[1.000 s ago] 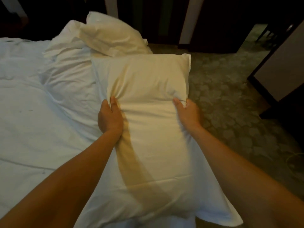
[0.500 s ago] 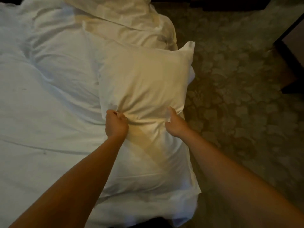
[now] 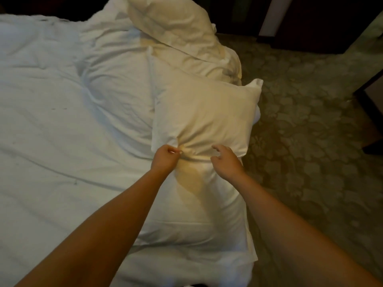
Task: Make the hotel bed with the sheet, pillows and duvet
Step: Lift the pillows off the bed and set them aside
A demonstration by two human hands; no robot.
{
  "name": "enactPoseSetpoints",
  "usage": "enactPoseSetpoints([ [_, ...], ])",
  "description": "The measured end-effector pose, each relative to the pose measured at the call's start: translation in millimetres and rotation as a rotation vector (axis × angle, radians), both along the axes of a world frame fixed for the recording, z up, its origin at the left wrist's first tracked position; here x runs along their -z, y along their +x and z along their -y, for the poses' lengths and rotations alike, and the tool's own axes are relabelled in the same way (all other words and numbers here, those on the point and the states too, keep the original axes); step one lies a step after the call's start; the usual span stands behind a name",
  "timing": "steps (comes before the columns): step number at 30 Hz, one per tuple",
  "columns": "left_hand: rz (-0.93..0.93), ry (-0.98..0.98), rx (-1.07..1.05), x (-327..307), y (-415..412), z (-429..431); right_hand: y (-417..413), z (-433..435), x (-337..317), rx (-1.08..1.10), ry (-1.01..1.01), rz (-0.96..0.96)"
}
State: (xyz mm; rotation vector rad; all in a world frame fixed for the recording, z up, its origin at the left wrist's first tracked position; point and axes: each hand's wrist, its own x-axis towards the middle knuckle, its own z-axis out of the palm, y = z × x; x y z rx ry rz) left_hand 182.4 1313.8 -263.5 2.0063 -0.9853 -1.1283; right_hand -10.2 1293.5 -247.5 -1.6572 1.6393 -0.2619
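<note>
A white pillow lies along the right side of the bed, its far end puffed up. My left hand pinches a fold of the pillowcase at the pillow's middle. My right hand hovers just right of that fold with its fingers loosely curled and nothing in them. A second pillow lies crumpled at the far end of the bed, on a bunched white duvet. The white sheet covers the mattress on the left.
Patterned carpet runs along the right of the bed. Dark furniture stands at the right edge, and dark panels with a pale strip stand at the back. The bed's near right corner is by my arms.
Both hands gripped the pillow a second ago. My right hand has since let go and lifted off, and my left hand has narrowed to a pinch. The pillow has settled onto the bed.
</note>
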Motion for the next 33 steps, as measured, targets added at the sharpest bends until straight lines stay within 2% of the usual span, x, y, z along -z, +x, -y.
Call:
enactPoseSetpoints([
  [10, -0.109, -0.113, -0.148, -47, 82, -83, 93, -55, -50, -0.08, -0.153, 0.116],
  [18, -0.138, -0.218, -0.339, -75, 181, -170, 208, -116, -84, -0.271, -0.231, 0.125],
  [24, -0.101, -0.309, -0.538, -89, 265, -262, 309, -188, -100, -0.391, -0.276, 0.196],
  [33, 0.026, -0.326, -0.787, -109, 401, -432, 481, -315, -105, -0.645, -0.269, 0.286],
])
